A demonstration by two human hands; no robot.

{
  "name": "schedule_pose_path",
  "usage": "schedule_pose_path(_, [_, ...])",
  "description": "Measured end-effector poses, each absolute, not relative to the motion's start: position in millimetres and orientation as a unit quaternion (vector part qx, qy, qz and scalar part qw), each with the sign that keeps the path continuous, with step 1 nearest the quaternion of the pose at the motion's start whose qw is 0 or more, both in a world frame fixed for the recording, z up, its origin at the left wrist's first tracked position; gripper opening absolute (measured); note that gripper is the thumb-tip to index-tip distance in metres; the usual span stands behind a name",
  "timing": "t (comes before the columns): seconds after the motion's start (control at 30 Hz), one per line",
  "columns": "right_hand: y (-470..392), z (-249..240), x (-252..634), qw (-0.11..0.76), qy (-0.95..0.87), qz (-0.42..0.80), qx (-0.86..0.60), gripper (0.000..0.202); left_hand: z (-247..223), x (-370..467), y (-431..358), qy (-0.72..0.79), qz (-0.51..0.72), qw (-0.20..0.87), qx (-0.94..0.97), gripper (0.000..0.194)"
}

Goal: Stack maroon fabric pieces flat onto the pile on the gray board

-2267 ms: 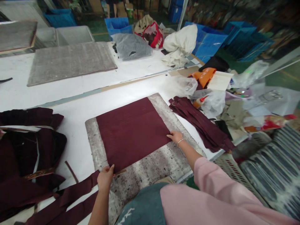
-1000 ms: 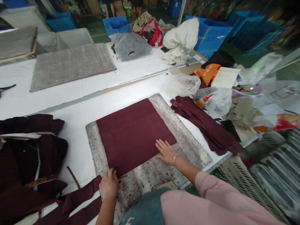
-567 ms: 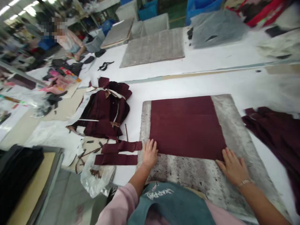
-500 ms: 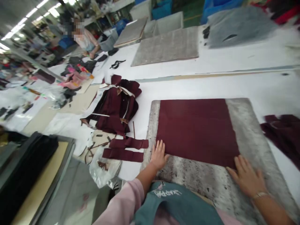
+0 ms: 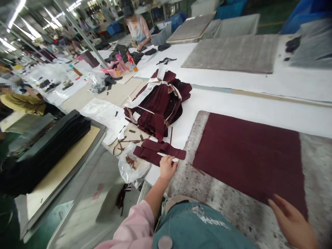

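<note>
A maroon fabric panel [image 5: 249, 155] lies flat on a mottled grey board [image 5: 223, 193] in front of me. To its left are two maroon fabric strips [image 5: 168, 149], side by side. My left hand [image 5: 168, 168] is at the right end of the nearer strip, its fingers curled over it and closed together. Near the panel's lower right part, my right hand [image 5: 293, 221] is open with fingers stretched out and nothing in it. Whether its fingertips touch the cloth is hard to tell. A thin brown strip [image 5: 198, 170] rests at the panel's lower left corner.
A tied bundle of maroon pieces [image 5: 162, 103] sits behind the strips. A clear plastic bag [image 5: 132, 164] with brown scraps hangs at the table edge. Stacked dark material [image 5: 49, 148] stands at left. Across the table, a person [image 5: 138, 31] works beside a grey board [image 5: 230, 53].
My left hand has moved left from the panel's corner onto the nearer strip. My right hand has come off the panel's lower right corner. The view has swung left.
</note>
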State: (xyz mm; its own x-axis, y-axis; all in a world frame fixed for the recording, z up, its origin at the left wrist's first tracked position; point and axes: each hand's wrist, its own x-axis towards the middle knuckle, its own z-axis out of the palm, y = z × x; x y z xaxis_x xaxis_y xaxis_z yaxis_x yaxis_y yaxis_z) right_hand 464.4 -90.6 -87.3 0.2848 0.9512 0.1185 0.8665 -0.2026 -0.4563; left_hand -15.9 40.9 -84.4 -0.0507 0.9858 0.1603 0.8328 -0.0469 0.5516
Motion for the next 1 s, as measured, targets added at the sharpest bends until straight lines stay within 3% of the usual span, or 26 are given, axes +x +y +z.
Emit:
schedule_pose_path(0.13, [-73.6,-74.8,381.1,0.205,-0.676,0.162,-0.689,0.045,-101.7,-72.3,26.9,0.757,0.178,0.102,0.621,0.050])
schedule_pose_path(0.33, [-42.3,-50.3,318.2,0.193,-0.775,0.163,-0.579,0.035,-112.4,-103.4,40.6,0.739,0.209,0.220,0.601,0.028])
schedule_pose_path(0.6, [-5.3,-17.3,265.8,0.136,-0.801,0.233,-0.534,0.032,-95.8,-144.6,45.3,0.704,0.288,0.331,0.559,0.029])
schedule_pose_path(0.77, [19.0,3.4,210.3,0.139,-0.790,0.319,-0.504,0.034,-61.2,-156.2,35.5,0.683,0.356,0.357,0.529,0.036])
schedule_pose_path(0.9, [41.4,26.1,157.7,0.184,-0.768,0.402,-0.464,0.045,-14.5,-153.2,25.0,0.551,0.500,0.500,0.442,0.030])
schedule_pose_path(1.0, [57.8,47.2,116.1,0.222,-0.761,0.445,-0.416,0.058,15.4,-148.8,18.7,0.467,0.531,0.580,0.403,0.030])
